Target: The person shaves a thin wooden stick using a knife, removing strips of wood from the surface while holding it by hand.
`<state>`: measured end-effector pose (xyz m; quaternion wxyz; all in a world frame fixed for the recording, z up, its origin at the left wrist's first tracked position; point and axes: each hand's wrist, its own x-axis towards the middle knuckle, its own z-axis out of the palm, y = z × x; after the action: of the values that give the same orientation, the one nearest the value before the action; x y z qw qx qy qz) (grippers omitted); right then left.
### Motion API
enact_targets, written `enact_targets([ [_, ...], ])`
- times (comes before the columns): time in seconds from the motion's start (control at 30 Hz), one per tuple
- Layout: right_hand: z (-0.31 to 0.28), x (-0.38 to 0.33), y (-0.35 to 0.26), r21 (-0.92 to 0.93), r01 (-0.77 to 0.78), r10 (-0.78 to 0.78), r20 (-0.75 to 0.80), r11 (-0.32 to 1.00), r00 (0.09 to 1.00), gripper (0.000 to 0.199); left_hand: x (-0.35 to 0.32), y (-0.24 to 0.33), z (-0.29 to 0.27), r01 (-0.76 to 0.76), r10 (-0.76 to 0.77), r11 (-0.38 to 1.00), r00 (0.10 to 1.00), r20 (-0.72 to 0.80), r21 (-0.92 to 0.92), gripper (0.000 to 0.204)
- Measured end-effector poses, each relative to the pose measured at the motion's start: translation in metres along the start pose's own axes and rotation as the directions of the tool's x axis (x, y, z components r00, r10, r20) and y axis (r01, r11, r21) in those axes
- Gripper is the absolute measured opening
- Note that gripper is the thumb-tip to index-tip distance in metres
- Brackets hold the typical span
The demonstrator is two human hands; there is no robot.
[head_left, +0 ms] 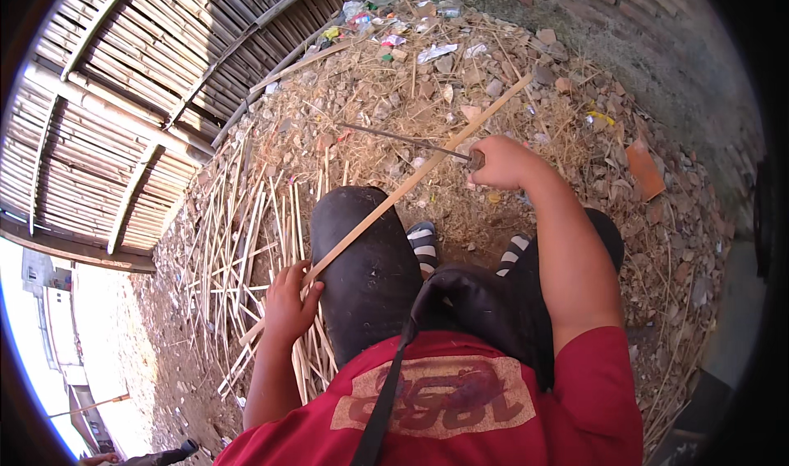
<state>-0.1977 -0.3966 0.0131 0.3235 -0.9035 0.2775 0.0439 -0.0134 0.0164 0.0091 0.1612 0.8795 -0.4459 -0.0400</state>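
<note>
Strip of flat bamboo sits grasped in the left hand; the right hand clutches a slender blade's handle.

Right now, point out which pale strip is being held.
The long strip gripped in the left hand, slanting up across the picture's middle; the other strips lie scattered on the ground.

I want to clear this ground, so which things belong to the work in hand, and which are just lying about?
In the work:
long strip, in left hand
thin tool, in right hand
pale strips, probably

Lying about, it seems:
orange slab
yellow scrap
white scrap
</note>
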Motion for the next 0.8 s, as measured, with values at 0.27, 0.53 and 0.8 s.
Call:
enact_targets([
  [0.27,0.006,0.001,0.009,-0.02,0.035,-0.035,-0.005,0.999,0.999,0.04,0.011,0.013,-0.004,-0.01,0.01,0.999,1.0,0.007,0.051,0.029],
  [0.53,-0.008,-0.009,0.0,-0.035,0.002,-0.003,-0.033,0.999,0.999,0.042,0.018,0.012,-0.014,0.068,-0.062,0.995,0.994,0.096,-0.07,0.027],
  [0.8,0.014,0.001,-0.004,-0.11,0.128,-0.123,0.044,0.986,0.991,0.044,0.0,-0.009,0.001,0.124,-0.088,0.976,0.977,0.196,-0.178,0.04],
])
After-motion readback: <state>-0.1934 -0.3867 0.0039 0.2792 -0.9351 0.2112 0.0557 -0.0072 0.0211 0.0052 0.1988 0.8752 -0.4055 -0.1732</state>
